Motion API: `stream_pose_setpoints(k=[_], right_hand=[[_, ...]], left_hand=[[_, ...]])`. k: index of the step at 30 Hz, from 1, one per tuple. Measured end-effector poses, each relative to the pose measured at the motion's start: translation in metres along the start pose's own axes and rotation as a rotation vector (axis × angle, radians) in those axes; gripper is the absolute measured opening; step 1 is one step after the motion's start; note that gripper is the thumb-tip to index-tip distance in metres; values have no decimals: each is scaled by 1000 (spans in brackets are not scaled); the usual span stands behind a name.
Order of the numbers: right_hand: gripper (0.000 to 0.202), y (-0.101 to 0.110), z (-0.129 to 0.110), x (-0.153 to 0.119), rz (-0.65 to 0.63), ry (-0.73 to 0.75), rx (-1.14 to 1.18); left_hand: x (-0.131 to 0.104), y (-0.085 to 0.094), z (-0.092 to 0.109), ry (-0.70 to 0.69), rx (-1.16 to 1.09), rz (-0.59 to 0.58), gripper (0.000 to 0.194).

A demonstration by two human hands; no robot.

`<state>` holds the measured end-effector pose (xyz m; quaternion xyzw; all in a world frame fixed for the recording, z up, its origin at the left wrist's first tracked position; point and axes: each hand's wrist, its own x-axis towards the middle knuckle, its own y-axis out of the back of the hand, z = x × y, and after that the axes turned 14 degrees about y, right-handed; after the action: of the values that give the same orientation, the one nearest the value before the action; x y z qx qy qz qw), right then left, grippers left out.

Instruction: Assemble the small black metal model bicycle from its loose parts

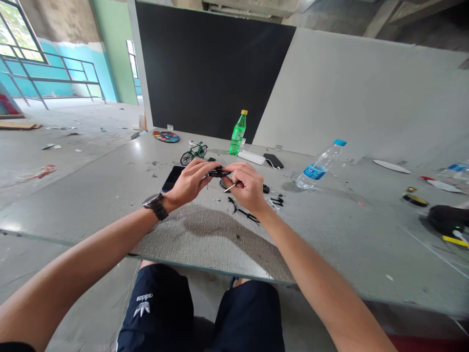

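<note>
Over the table's middle, my left hand (pixel 188 183) is closed on a small black model part (pixel 219 171), with its fingers bent over the top. My right hand (pixel 249 186) pinches the part's other side and also holds a small screwdriver (pixel 231 187), its thin shaft pointing down-left. Fingers hide much of the black part. Beneath the hands, a small spoked wheel (pixel 223 184) shows partly. Loose black pieces (pixel 249 215) and a curved black strip (pixel 232 204) lie nearer to me. Behind my left hand stands a green model bicycle (pixel 194 152).
A phone (pixel 172 178) lies left of my left hand. Farther back are a green bottle (pixel 238 133), a white power bank (pixel 251 157) and a dark phone (pixel 274 161). A clear water bottle (pixel 318 166) stands at right, tape (pixel 415 200) beyond it. A paint palette (pixel 166 136) lies back left.
</note>
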<state>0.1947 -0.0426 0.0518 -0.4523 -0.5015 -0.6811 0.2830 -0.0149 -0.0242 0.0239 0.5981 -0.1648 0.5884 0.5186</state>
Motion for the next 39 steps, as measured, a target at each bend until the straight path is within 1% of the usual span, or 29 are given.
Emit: stream_pose_setpoints(k=[9,15,22,26,30,36,39], right_hand=[[45,-1,4,-3,4,-88,52],[43,-2,4,-5,30,-75,56],[41,-2,2,-4,25,-60,28],[41,-1,1,-3,29,-71,20],[41,-2,-1,-2,45,-49,19],[41,-2,-1,-2,30,-73,10],[40,-2,0,-2,40,-40,18]], left_hand=[[-2,-1,1,7,-1,13,49],[-1,0,1,11,-16,6,48],[0,0,1,4,-27,10,51],[0,0,1,10,-25,6,50],[-1,-1,1,12,-24,13,49],[-1,-1,0,11,-31,9,48],[0,-1,1,13,-37,11,47]])
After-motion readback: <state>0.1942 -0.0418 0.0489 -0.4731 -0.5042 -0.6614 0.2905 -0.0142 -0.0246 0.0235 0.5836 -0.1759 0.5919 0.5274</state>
